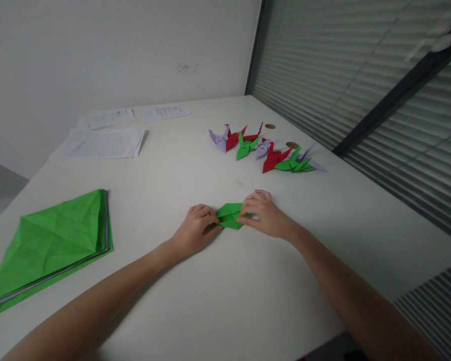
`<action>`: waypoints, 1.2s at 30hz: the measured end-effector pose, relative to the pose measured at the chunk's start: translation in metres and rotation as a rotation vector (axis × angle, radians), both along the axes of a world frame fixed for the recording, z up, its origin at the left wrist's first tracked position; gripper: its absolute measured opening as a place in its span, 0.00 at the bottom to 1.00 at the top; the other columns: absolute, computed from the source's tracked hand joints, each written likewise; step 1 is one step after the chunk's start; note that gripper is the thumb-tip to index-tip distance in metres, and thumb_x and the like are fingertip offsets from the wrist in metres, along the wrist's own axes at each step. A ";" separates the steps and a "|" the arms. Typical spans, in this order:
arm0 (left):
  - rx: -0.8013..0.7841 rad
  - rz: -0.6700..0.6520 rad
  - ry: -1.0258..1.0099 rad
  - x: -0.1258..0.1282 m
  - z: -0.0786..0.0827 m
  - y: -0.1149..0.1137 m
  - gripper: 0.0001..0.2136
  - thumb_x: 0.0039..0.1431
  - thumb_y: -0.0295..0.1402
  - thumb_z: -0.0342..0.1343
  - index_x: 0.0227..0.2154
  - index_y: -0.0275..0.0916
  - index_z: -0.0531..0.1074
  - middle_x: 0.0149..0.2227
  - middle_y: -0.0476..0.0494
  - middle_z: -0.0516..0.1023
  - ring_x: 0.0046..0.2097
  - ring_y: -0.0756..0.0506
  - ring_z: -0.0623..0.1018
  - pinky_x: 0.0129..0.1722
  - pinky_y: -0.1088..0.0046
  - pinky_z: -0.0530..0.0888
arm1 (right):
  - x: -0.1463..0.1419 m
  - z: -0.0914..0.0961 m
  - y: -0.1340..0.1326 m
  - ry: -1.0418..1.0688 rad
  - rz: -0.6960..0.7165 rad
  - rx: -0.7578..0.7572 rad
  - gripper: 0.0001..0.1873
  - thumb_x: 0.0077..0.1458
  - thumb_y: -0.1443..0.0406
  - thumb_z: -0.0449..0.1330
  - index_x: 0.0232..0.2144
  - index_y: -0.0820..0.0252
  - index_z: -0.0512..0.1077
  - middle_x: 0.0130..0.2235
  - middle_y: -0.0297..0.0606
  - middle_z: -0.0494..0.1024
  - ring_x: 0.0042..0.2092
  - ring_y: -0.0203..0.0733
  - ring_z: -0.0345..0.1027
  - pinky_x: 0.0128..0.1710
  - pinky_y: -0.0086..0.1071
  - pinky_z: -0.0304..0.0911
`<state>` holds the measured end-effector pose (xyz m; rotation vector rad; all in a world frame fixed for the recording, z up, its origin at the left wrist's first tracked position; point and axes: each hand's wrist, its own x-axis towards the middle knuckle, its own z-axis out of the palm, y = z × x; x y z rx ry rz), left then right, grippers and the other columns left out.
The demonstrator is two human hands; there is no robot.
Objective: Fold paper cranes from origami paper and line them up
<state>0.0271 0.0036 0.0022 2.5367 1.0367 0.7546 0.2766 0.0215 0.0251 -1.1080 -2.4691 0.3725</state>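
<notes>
Green origami paper [230,215], partly folded with a seam along its length, lies on the table [165,180] between both hands. The left hand [199,228] has its grip pinched on one end, the right hand [263,214] on the other. Folding looks midway; the next move probably calls for steady, well-aligned creasing. Paper cranes [263,149] sit beyond; a paper stack [60,233] lies left.
</notes>
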 end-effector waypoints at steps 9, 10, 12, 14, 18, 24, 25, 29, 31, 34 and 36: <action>-0.224 0.067 -0.198 0.001 -0.006 0.005 0.06 0.60 0.31 0.57 0.39 0.38 0.74 0.33 0.46 0.79 0.36 0.47 0.77 0.45 0.66 0.70 | 0.001 -0.006 0.005 -0.079 -0.080 -0.038 0.10 0.57 0.60 0.62 0.26 0.57 0.74 0.31 0.34 0.77 0.42 0.43 0.68 0.53 0.45 0.48; -0.220 0.059 -0.193 0.001 -0.006 0.005 0.05 0.59 0.31 0.57 0.36 0.38 0.75 0.33 0.46 0.79 0.36 0.47 0.77 0.45 0.66 0.70 | 0.000 -0.006 0.004 -0.084 -0.089 -0.039 0.11 0.57 0.59 0.61 0.26 0.57 0.74 0.31 0.34 0.77 0.41 0.43 0.68 0.53 0.44 0.48; -0.220 0.048 -0.196 0.001 -0.006 0.005 0.03 0.58 0.30 0.57 0.34 0.38 0.75 0.32 0.46 0.79 0.36 0.47 0.76 0.45 0.66 0.70 | -0.003 -0.008 0.003 -0.087 -0.113 -0.035 0.13 0.58 0.57 0.60 0.25 0.57 0.73 0.30 0.33 0.77 0.41 0.43 0.68 0.52 0.43 0.48; -0.229 0.078 -0.207 0.001 -0.004 0.004 0.03 0.57 0.30 0.58 0.33 0.38 0.76 0.32 0.46 0.79 0.37 0.46 0.76 0.44 0.66 0.69 | -0.005 -0.010 0.002 -0.093 -0.140 -0.027 0.15 0.58 0.55 0.61 0.25 0.58 0.73 0.29 0.34 0.76 0.40 0.43 0.67 0.50 0.42 0.49; -0.297 0.187 -0.169 0.001 -0.001 0.005 0.07 0.55 0.32 0.60 0.37 0.40 0.78 0.31 0.45 0.79 0.39 0.44 0.75 0.43 0.65 0.69 | -0.005 -0.018 0.004 -0.091 -0.166 -0.029 0.14 0.56 0.54 0.62 0.25 0.57 0.72 0.30 0.34 0.76 0.41 0.44 0.66 0.47 0.41 0.49; -0.383 0.131 0.016 0.001 0.010 0.006 0.06 0.56 0.32 0.59 0.36 0.41 0.78 0.29 0.47 0.78 0.35 0.46 0.74 0.40 0.66 0.66 | -0.002 -0.025 0.008 -0.098 -0.151 -0.053 0.15 0.55 0.53 0.63 0.26 0.57 0.72 0.31 0.34 0.76 0.41 0.44 0.65 0.47 0.40 0.49; -0.384 0.121 0.036 0.001 0.012 0.006 0.06 0.56 0.32 0.59 0.36 0.41 0.78 0.29 0.48 0.78 0.35 0.46 0.74 0.41 0.66 0.66 | -0.002 -0.024 0.008 -0.100 -0.150 -0.055 0.15 0.55 0.53 0.63 0.26 0.57 0.72 0.31 0.34 0.76 0.42 0.44 0.65 0.47 0.40 0.49; -0.375 0.146 0.096 0.002 0.016 0.005 0.06 0.56 0.34 0.59 0.36 0.42 0.77 0.30 0.48 0.79 0.38 0.44 0.73 0.44 0.63 0.62 | -0.005 -0.022 0.005 -0.105 -0.156 -0.054 0.17 0.57 0.51 0.60 0.26 0.57 0.71 0.32 0.35 0.75 0.42 0.45 0.64 0.47 0.41 0.50; -0.372 0.164 0.108 0.002 0.015 0.005 0.07 0.57 0.35 0.59 0.37 0.43 0.77 0.30 0.48 0.79 0.39 0.43 0.73 0.46 0.61 0.60 | -0.008 -0.022 0.004 -0.111 -0.173 -0.049 0.19 0.59 0.51 0.57 0.26 0.57 0.71 0.32 0.36 0.75 0.41 0.45 0.64 0.47 0.41 0.50; -0.349 0.176 0.101 0.003 0.011 0.004 0.07 0.60 0.35 0.56 0.39 0.44 0.77 0.31 0.47 0.79 0.41 0.42 0.72 0.46 0.60 0.58 | -0.011 -0.024 0.003 -0.136 -0.213 -0.015 0.21 0.60 0.50 0.55 0.24 0.58 0.71 0.31 0.36 0.75 0.40 0.45 0.63 0.46 0.41 0.50; -0.320 0.184 0.102 0.004 0.008 0.003 0.08 0.61 0.35 0.56 0.40 0.44 0.77 0.31 0.47 0.79 0.41 0.42 0.72 0.45 0.60 0.58 | -0.012 -0.026 0.002 -0.156 -0.227 0.017 0.21 0.60 0.50 0.55 0.24 0.58 0.71 0.31 0.36 0.75 0.40 0.45 0.62 0.45 0.41 0.50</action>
